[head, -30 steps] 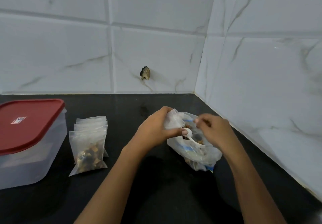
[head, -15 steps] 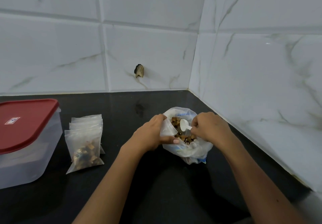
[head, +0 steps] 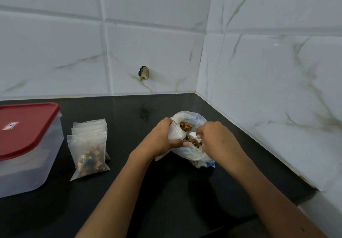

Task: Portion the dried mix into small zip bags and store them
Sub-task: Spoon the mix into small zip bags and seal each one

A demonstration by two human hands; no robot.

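Red-lidded container (head: 26,171); filled bags (head: 89,151) (left)

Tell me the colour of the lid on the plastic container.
Red, with a small pale label; the lid shows best in the head view.

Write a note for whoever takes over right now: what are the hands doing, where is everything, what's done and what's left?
Left hand grips a small zip bag at the mouth of the big bag of dried mix.
Right hand pinches the white scoop inside that bag.
Pile of small bags lies to the left on the counter; the front one holds mix. Container beside it has its red lid on.
Done: at least one bag filled.
Left: fill the held bag, zip it, store the bags.
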